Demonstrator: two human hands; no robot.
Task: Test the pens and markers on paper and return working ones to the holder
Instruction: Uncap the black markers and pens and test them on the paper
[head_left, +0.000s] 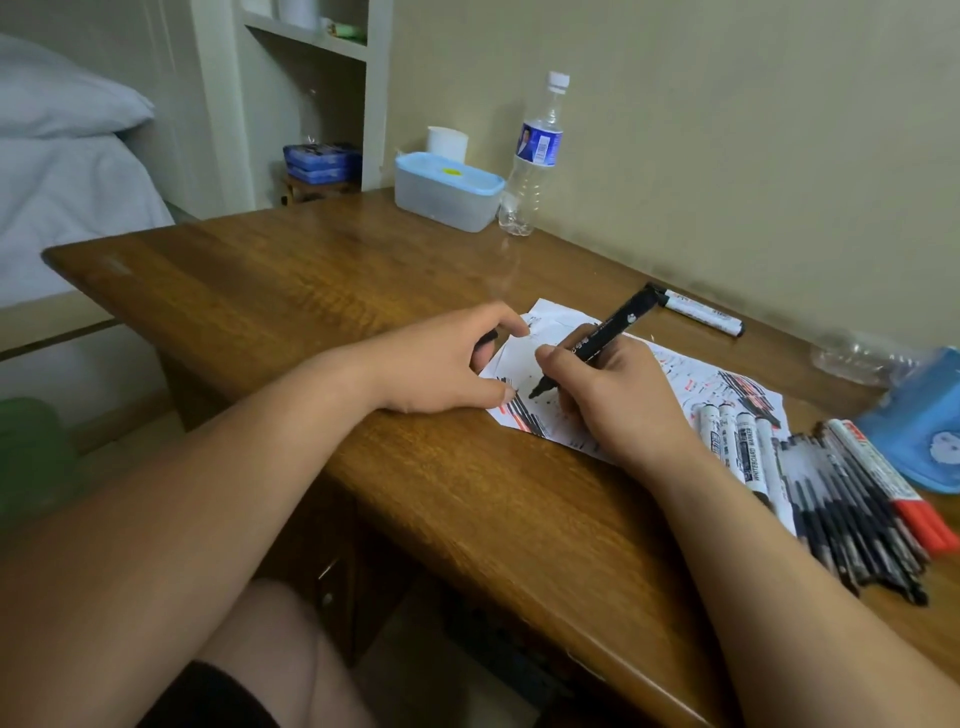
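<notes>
My right hand (618, 400) grips an uncapped black marker (605, 335) with its tip on the scribbled white paper (675, 374) on the wooden desk. My left hand (447, 358) rests at the paper's left edge, its fingers curled round a small dark thing, apparently the marker's cap (487, 339). To the right lie three whiteboard markers (737, 447), a pile of several black pens (852, 514) and red-capped markers (893, 483). The blue holder (919, 431) lies at the far right edge. Another marker (701, 312) lies by the wall.
A lidded plastic box (447, 192) and a water bottle (535, 156) stand at the desk's back. A crumpled clear bottle (857, 358) lies by the wall at right. The desk's front edge (467, 519) runs diagonally; a bed (62, 156) is at left.
</notes>
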